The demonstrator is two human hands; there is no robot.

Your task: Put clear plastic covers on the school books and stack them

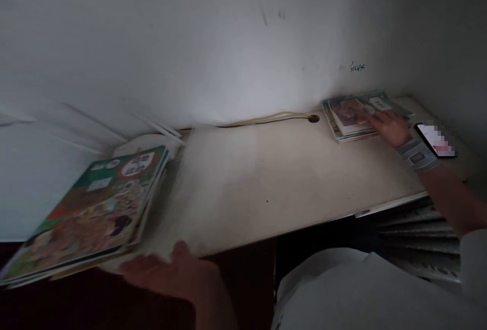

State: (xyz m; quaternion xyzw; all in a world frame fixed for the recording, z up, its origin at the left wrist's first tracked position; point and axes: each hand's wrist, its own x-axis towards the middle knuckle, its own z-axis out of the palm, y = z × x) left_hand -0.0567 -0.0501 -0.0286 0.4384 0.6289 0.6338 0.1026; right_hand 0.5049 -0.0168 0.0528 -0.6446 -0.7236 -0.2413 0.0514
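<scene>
On the right end of the desk, my right hand [390, 126] rests with fingers stretched over a small stack of books [348, 117] by the wall. A grey band with a square face is on that wrist. My left hand [167, 271] is at the desk's front edge, fingers stretched and thumb apart, holding nothing. Just to its left lies a larger stack of books [102, 208], the top one with a green and orange illustrated cover. That stack is slightly blurred, and its front corner reaches past the desk edge.
The pale desk [243, 183] runs along a white wall [228, 41]. A yellow and black cable [266, 117] leads to a round hole [313, 118]. A phone [437, 140] with a lit screen lies at the right. Below the desk is a ribbed grey object [418, 239].
</scene>
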